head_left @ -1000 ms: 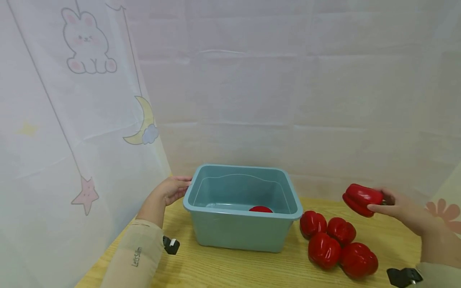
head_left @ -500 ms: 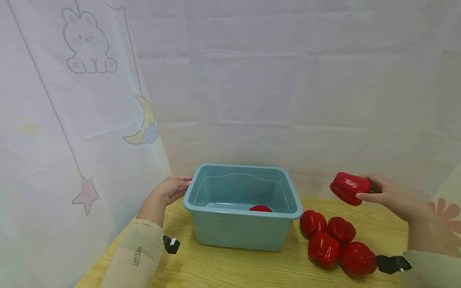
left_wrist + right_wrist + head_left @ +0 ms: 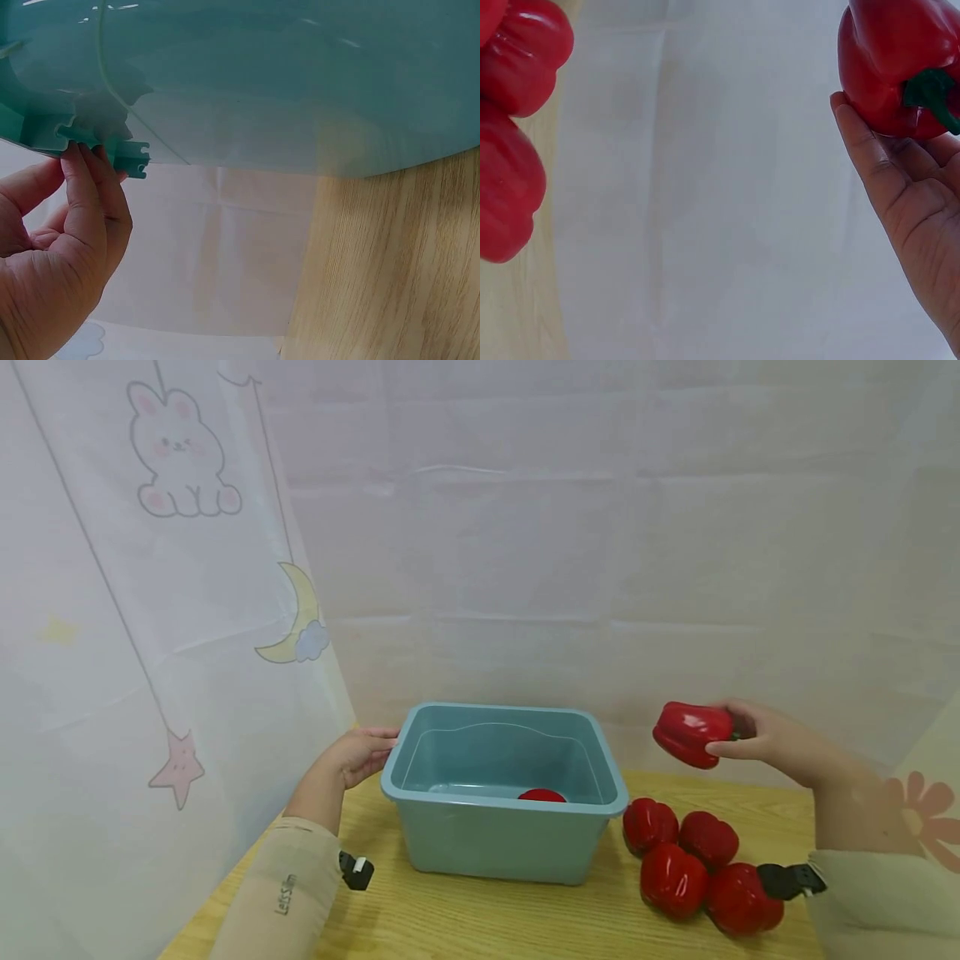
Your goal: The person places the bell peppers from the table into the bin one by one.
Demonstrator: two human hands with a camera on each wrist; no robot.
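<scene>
Head view: right hand (image 3: 772, 745) is gripping a pepper (image 3: 692, 733), stem toward palm, right of the bin (image 3: 501, 860); left hand (image 3: 360, 753) is gripping the rim.

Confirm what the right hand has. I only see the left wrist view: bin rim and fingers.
Observer: The right hand holds a red pepper in the air, right of the teal bin.
Operator: Anything in the bin?
Observer: One red item on its floor, mostly hidden by the front wall.
Operator: More peppers outside?
Observer: Four peppers clustered on the wooden table, right of the bin.
</scene>
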